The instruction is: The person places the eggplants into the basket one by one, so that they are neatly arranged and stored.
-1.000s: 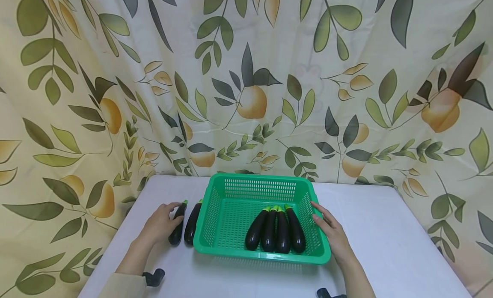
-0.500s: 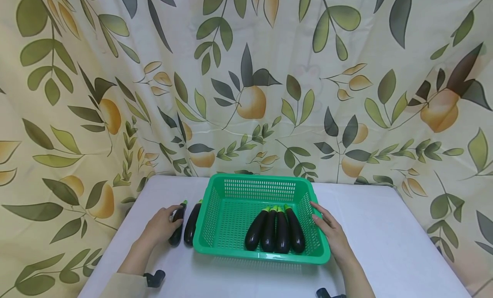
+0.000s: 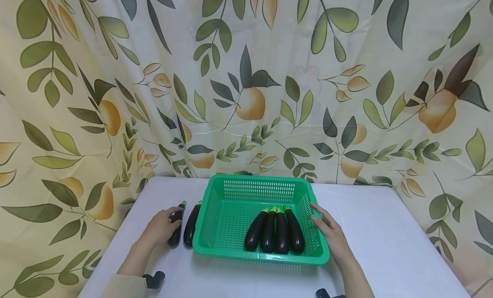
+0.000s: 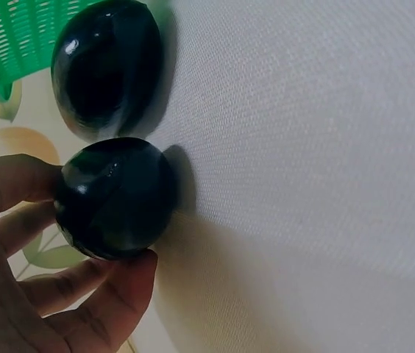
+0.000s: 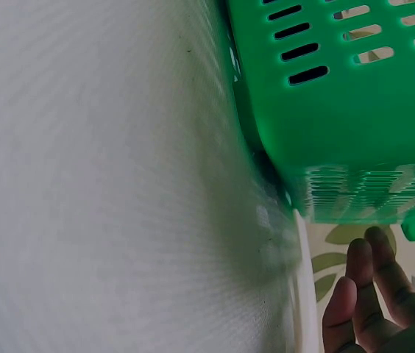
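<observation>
My left hand (image 3: 159, 226) holds a dark purple eggplant (image 3: 175, 233) between thumb and fingers at the left of the table. In the left wrist view, the eggplant's round end (image 4: 115, 198) faces the camera, with fingertips on both sides. A second eggplant (image 3: 190, 227) lies just right of it, against a green plastic basket (image 3: 227, 250). Inside the basket several eggplants (image 3: 282, 236) lie side by side toward the right, green stems pointing away. My right hand (image 3: 330, 234) touches the basket's right rim with fingers extended; the right wrist view shows its fingers (image 5: 360, 265) beside the outer wall.
A white cloth (image 3: 389, 242) covers the table. Behind it hangs a curtain (image 3: 269, 139) printed with leaves and fruit. A dark device (image 3: 155, 279) sits at my left wrist, and another (image 3: 325, 293) at my right.
</observation>
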The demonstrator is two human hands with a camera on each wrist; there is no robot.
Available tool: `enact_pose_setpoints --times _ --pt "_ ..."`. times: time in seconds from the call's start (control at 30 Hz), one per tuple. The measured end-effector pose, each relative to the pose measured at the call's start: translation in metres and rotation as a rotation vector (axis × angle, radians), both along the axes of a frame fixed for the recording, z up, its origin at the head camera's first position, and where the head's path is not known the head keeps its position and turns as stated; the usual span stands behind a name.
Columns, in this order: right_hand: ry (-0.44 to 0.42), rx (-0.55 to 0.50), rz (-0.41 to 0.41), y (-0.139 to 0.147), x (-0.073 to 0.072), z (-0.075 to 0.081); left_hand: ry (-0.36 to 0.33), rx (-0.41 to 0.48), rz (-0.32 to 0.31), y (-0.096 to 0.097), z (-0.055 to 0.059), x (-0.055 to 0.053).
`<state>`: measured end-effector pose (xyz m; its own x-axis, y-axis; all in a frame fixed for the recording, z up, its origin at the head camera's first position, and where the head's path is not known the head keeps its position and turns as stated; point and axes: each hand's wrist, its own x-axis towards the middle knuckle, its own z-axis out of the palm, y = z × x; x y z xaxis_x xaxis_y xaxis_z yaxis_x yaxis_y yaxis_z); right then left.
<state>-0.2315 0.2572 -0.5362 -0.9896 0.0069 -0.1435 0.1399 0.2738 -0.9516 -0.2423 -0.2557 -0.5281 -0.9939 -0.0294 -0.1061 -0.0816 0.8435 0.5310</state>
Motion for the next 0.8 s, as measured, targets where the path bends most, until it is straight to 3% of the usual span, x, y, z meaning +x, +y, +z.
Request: enact_pose_setpoints --times 0.33,0.8 --pt "0.0 0.015 0.004 0.0 0.0 -0.001 0.029 0.0 -0.01 0.0 0.004 0.002" --pt "0.006 0.002 0.001 0.0 0.001 0.001 0.05 0.021 -0.014 0.003 0.023 0.003"
